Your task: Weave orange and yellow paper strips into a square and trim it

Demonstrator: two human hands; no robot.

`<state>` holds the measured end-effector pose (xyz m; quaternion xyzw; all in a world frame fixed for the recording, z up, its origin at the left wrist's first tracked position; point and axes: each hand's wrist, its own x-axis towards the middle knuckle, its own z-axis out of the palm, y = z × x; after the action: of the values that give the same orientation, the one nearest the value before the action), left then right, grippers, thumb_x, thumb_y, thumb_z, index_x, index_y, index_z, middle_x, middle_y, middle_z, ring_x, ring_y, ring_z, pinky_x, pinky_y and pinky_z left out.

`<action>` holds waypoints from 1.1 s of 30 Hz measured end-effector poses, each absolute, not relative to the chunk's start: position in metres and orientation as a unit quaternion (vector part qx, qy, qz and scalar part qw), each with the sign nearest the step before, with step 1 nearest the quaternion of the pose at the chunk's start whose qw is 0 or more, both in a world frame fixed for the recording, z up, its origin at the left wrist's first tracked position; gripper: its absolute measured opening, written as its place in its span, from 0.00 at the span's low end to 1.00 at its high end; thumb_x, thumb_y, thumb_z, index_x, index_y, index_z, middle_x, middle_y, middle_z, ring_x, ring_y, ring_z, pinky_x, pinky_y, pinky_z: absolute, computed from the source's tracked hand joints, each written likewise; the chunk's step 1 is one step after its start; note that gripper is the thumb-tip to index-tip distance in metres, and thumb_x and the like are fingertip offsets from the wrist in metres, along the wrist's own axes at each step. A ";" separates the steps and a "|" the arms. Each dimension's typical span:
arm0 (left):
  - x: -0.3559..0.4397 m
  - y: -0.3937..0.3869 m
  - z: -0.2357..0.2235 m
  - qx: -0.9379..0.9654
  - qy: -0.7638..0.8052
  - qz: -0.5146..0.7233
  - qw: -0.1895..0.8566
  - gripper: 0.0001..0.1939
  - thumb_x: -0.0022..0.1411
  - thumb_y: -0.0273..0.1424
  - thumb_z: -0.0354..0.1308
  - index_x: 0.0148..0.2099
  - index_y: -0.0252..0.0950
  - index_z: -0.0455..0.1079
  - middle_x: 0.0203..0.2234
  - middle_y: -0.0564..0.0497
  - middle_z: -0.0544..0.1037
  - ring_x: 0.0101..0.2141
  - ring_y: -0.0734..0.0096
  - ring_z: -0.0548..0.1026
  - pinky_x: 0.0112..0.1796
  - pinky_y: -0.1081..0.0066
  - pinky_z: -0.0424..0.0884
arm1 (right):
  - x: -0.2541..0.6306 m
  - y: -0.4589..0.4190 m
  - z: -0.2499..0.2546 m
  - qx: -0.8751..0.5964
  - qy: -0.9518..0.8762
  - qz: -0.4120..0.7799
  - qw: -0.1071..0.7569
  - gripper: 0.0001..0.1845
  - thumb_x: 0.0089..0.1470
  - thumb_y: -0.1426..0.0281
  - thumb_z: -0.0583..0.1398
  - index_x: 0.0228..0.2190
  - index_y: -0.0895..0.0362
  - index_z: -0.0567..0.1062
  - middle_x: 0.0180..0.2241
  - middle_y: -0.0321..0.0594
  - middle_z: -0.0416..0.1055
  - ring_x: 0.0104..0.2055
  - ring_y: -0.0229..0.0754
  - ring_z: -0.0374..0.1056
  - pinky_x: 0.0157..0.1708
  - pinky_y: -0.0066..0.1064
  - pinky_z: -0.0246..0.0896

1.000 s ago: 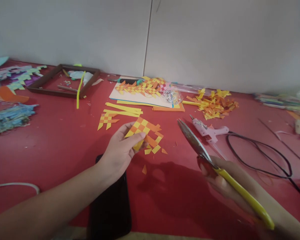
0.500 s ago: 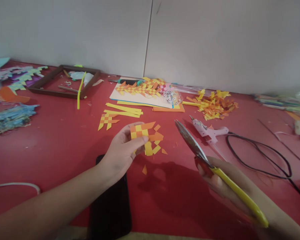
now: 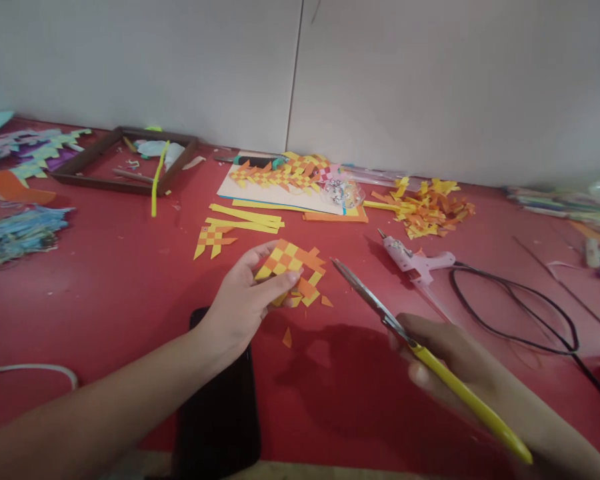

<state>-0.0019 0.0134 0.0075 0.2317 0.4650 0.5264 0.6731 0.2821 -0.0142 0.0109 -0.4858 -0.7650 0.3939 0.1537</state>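
Between thumb and fingers, my left hand (image 3: 243, 293) pinches a woven paper fish (image 3: 286, 257) in an orange and yellow checker pattern. My right hand (image 3: 445, 360) grips yellow-handled scissors (image 3: 370, 298). Their blades look closed and point up and left toward the fish, with a gap between. Small cut paper scraps (image 3: 310, 288) lie on the red table by the fish. A second woven paper fish (image 3: 213, 240) with a stuck-on eye rests beyond my left hand. Yellow paper strips (image 3: 247, 219) lie just behind it.
A pink glue gun (image 3: 415, 260) with a black cord stands right of the scissors. A black phone (image 3: 220, 413) lies under my left forearm. Farther back are a brown frame (image 3: 87, 181), a white sheet (image 3: 280, 198) bearing woven pieces, and a scrap heap (image 3: 435, 207).
The woven fish has turned in my left hand, so more of its checkered face shows. The scissors have moved left, closer to it, and their blades look more closed.
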 end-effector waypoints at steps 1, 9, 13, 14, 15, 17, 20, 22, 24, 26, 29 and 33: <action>-0.002 0.013 0.007 0.233 0.465 0.529 0.670 0.29 0.51 0.25 0.71 0.53 0.40 0.66 0.22 0.60 0.76 0.23 0.78 0.76 0.26 0.79 0.73 | 0.283 -0.014 0.011 -0.481 -0.765 0.407 0.132 0.26 0.56 0.43 0.56 0.26 0.54 0.65 0.22 0.33 0.59 0.23 0.35 0.53 0.20 0.26 0.49; -0.002 0.015 0.005 0.199 0.435 0.581 0.658 0.19 0.46 0.25 0.75 0.35 0.36 0.67 0.26 0.54 0.81 0.31 0.71 0.81 0.30 0.78 0.76 | 0.283 -0.018 0.019 -0.475 -0.763 0.428 0.088 0.29 0.57 0.42 0.53 0.25 0.55 0.65 0.22 0.32 0.58 0.23 0.34 0.52 0.20 0.26 0.48; -0.003 0.015 0.003 0.194 0.430 0.580 0.664 0.14 0.47 0.27 0.74 0.32 0.35 0.71 0.26 0.55 0.81 0.28 0.76 0.79 0.32 0.77 0.77 | 0.281 -0.018 0.022 -0.474 -0.781 0.396 0.091 0.25 0.55 0.45 0.57 0.28 0.54 0.71 0.22 0.36 0.65 0.23 0.37 0.58 0.18 0.27 0.53; -0.003 0.015 0.003 0.196 0.431 0.573 0.669 0.13 0.47 0.28 0.74 0.32 0.35 0.73 0.26 0.55 0.80 0.27 0.76 0.79 0.32 0.77 0.77 | 0.281 -0.018 0.021 -0.474 -0.785 0.388 0.094 0.24 0.54 0.45 0.58 0.28 0.53 0.72 0.23 0.36 0.66 0.23 0.38 0.60 0.18 0.27 0.54; -0.003 0.015 0.003 0.198 0.432 0.565 0.674 0.12 0.48 0.28 0.74 0.32 0.34 0.74 0.25 0.55 0.80 0.27 0.77 0.78 0.33 0.77 0.78 | 0.281 -0.018 0.020 -0.475 -0.787 0.382 0.097 0.24 0.53 0.44 0.58 0.29 0.53 0.73 0.23 0.36 0.67 0.23 0.39 0.60 0.18 0.28 0.54; -0.002 0.014 0.004 0.202 0.434 0.549 0.685 0.10 0.49 0.27 0.73 0.32 0.33 0.75 0.24 0.54 0.80 0.27 0.76 0.78 0.33 0.76 0.78 | 0.282 -0.019 0.018 -0.477 -0.786 0.381 0.095 0.24 0.53 0.44 0.58 0.30 0.52 0.74 0.23 0.37 0.69 0.23 0.39 0.62 0.18 0.28 0.56; 0.000 0.014 0.003 0.206 0.434 0.529 0.699 0.09 0.49 0.28 0.72 0.31 0.32 0.75 0.23 0.52 0.80 0.27 0.75 0.78 0.32 0.76 0.77 | 0.283 -0.020 0.015 -0.487 -0.779 0.385 0.090 0.24 0.52 0.44 0.59 0.32 0.52 0.76 0.24 0.37 0.70 0.24 0.40 0.62 0.19 0.28 0.57; 0.000 0.014 0.003 0.211 0.431 0.525 0.703 0.09 0.50 0.28 0.72 0.30 0.32 0.76 0.23 0.52 0.80 0.27 0.75 0.78 0.33 0.76 0.77 | 0.283 -0.020 0.015 -0.492 -0.773 0.391 0.086 0.24 0.51 0.43 0.59 0.31 0.52 0.76 0.24 0.37 0.70 0.24 0.40 0.62 0.20 0.28 0.57; 0.000 0.014 0.002 0.215 0.428 0.523 0.705 0.09 0.50 0.29 0.72 0.31 0.32 0.76 0.24 0.51 0.81 0.27 0.75 0.79 0.34 0.76 0.77 | 0.281 -0.019 0.016 -0.493 -0.767 0.403 0.079 0.25 0.50 0.43 0.59 0.30 0.52 0.76 0.23 0.37 0.69 0.24 0.39 0.61 0.20 0.28 0.57; 0.000 0.014 0.001 0.213 0.428 0.520 0.708 0.09 0.50 0.29 0.72 0.31 0.32 0.76 0.25 0.51 0.82 0.28 0.75 0.79 0.34 0.76 0.78 | 0.279 -0.019 0.017 -0.492 -0.762 0.415 0.068 0.25 0.50 0.43 0.60 0.29 0.53 0.75 0.23 0.36 0.68 0.24 0.39 0.61 0.20 0.28 0.56; 0.001 0.012 0.002 0.206 0.431 0.509 0.716 0.09 0.49 0.29 0.73 0.32 0.33 0.76 0.27 0.50 0.83 0.29 0.72 0.81 0.35 0.74 0.79 | 0.277 -0.018 0.016 -0.492 -0.757 0.426 0.057 0.25 0.50 0.44 0.60 0.27 0.54 0.73 0.23 0.36 0.66 0.24 0.37 0.59 0.20 0.27 0.54; 0.001 0.010 0.002 0.218 0.425 0.495 0.726 0.09 0.51 0.30 0.72 0.32 0.34 0.76 0.27 0.50 0.83 0.31 0.69 0.82 0.37 0.73 0.80 | 0.277 -0.017 0.014 -0.489 -0.750 0.444 0.045 0.26 0.52 0.44 0.59 0.25 0.55 0.69 0.23 0.34 0.63 0.24 0.36 0.56 0.21 0.26 0.50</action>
<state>0.0013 0.0105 0.0024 0.2181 0.4248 0.4949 0.7260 0.2774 -0.0171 0.0141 -0.4886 -0.7498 0.4439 0.0448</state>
